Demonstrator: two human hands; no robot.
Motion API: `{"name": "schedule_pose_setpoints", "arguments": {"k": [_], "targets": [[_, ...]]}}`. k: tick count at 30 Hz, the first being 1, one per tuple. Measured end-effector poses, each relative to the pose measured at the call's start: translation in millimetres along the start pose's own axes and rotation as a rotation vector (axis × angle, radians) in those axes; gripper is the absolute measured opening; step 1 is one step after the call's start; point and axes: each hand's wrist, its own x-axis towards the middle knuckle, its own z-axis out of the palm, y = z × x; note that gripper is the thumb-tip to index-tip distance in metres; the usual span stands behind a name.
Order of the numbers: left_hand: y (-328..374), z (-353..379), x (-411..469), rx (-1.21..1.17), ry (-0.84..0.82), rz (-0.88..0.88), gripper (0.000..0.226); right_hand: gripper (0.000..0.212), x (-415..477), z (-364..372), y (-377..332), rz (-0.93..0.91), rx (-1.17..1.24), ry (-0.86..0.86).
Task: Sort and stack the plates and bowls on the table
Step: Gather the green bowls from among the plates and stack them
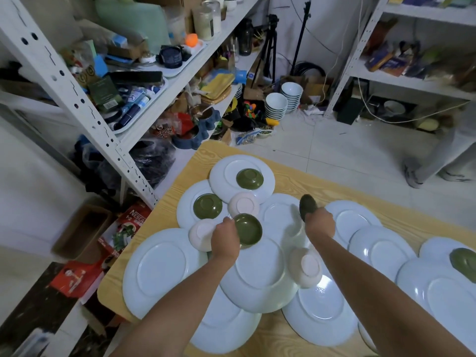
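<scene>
Several pale blue plates (pixel 159 266) lie face down and overlapping on the wooden table (pixel 296 176). Small bowls sit upside down on them: green ones (pixel 207 206) (pixel 249 177) and pinkish-white ones (pixel 244 204) (pixel 307 267). My left hand (pixel 225 237) is shut on the rim of an upright green bowl (pixel 248 229), beside an overturned pinkish bowl (pixel 202 234). My right hand (pixel 319 224) grips another green bowl (pixel 307 206), lifted and tilted on edge above the plates. One more green bowl (pixel 465 262) rests at the far right.
A white metal shelf rack (pixel 85 104) crowded with clutter stands close along the table's left side. Stacks of white bowls (pixel 277 105) sit on the floor beyond. Another rack (pixel 412 81) stands at the back right, and a person's legs (pixel 435 163) are at the right.
</scene>
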Motion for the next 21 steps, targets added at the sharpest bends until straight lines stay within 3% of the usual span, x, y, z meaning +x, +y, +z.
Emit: {"name": "schedule_pose_setpoints", "arguments": {"k": [4,8,10,14,21], "targets": [[-4,3,-6,-0.081,-0.032,-0.057,0.022,0.005,4,-15,26,0.306,0.498,-0.112],[17,-4,-16,-0.298,0.022,-0.121,0.025,0.008,-4,-29,54,0.397,0.78,-0.142],[32,-7,-22,-0.386,0.048,-0.123,0.03,0.004,-11,-40,68,0.409,0.798,-0.134],[67,-3,-44,-0.485,0.025,-0.053,0.033,0.019,-25,-65,105,0.393,0.794,-0.098],[127,31,-119,-0.535,-0.137,0.113,0.038,0.032,-47,-121,207,0.284,0.627,0.01]]}}
